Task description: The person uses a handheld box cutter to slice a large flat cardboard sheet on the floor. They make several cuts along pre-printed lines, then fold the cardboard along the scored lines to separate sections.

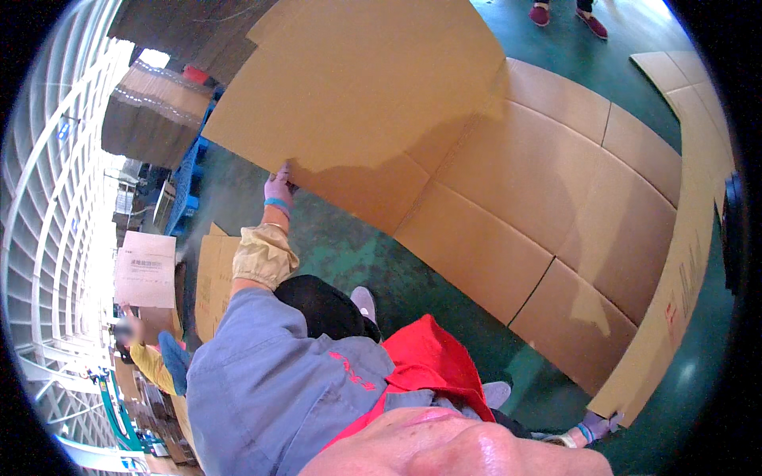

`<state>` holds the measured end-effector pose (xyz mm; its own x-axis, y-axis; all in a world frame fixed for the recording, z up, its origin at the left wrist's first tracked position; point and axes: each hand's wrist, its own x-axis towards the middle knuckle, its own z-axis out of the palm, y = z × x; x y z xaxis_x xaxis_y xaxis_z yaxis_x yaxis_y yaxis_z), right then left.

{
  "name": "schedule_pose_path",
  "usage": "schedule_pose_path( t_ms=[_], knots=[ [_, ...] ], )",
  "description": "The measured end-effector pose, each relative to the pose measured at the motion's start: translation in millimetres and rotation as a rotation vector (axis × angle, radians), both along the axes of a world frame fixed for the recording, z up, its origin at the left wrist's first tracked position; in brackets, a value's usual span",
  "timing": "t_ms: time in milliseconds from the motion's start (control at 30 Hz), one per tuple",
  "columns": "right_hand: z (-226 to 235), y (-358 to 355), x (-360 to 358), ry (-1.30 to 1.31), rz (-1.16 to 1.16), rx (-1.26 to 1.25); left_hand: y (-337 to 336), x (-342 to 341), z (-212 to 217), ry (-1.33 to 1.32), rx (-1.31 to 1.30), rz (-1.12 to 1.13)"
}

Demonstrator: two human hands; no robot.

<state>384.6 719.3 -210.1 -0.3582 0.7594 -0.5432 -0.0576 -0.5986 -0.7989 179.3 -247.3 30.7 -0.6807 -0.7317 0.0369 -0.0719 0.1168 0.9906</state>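
Note:
A large flattened cardboard box (508, 190), brown and scored with fold lines and slots, spreads out in front of me. My left hand (279, 189), in a pale purple glove, grips its near edge toward the left, fingers wrapped over the board. At the lower right, my right hand (599, 427), also gloved, holds the near corner of the long upturned side strip (675, 293). That strip bends along the right of the box and carries some print. Part of the right hand is hidden behind the board.
Stacks of flat cardboard (155, 111) stand at the far left on a blue pallet (187, 178). Another person (159, 357) in yellow sleeves handles a pale box (147, 270) at the left. Someone's dark red shoes (591, 24) show on the green floor (341, 230) beyond.

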Motion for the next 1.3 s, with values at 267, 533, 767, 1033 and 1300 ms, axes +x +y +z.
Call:
schedule_pose_path(
  t_ms=[267, 533, 767, 1033, 1300],
  knots=[
    [50, -9, -23, 0.138, 0.174, -0.231, 24, 4, 11, -0.187, 0.061, 0.167],
    [27, -13, -15, 0.173, 0.067, -0.015, -40, 9, 16, -0.177, -0.052, -0.083],
    [34, -13, -10, 0.209, -0.009, -0.102, -36, 8, -1, -0.551, -0.73, -0.082],
    [41, -34, -20, 0.133, -0.002, -0.122, -111, 16, -4, -0.123, -0.374, -0.239],
    [39, -40, -19, -0.034, 0.133, -0.048, -133, 49, 44, -0.415, -1.062, 0.084]
  ],
)
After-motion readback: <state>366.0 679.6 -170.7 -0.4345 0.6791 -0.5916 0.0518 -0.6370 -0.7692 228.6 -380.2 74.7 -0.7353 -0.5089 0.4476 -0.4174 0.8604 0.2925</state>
